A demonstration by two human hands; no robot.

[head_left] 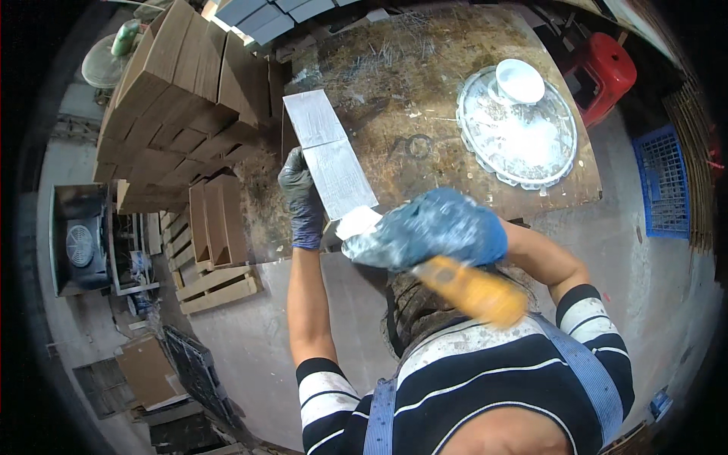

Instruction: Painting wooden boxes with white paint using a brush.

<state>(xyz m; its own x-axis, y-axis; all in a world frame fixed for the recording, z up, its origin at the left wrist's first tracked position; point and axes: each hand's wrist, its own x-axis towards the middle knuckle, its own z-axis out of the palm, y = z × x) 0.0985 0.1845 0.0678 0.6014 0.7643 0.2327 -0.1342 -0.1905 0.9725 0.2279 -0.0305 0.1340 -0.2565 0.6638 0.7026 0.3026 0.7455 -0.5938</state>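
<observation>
My left hand [299, 182], in a dark, stained glove, grips the left side of a long wooden piece [337, 174] painted whitish grey. A seam crosses this piece, which slants over the near left part of the worktable [409, 91]. My right hand [436, 227], in a blue glove smeared with white, is closed round a paintbrush [474, 292]. Its orange-yellow handle sticks out toward my body, blurred by motion. The brush's white end [358, 223] is at the near end of the painted piece; the glove hides the middle of the brush.
A round tray [565, 148] coated in white, with a white bowl [519, 81] on it, sits at the table's right. Brown wooden boxes [163, 91] are stacked at the left, beside a pallet [220, 292]. Farther right are a red stool [607, 72] and a blue crate [663, 182].
</observation>
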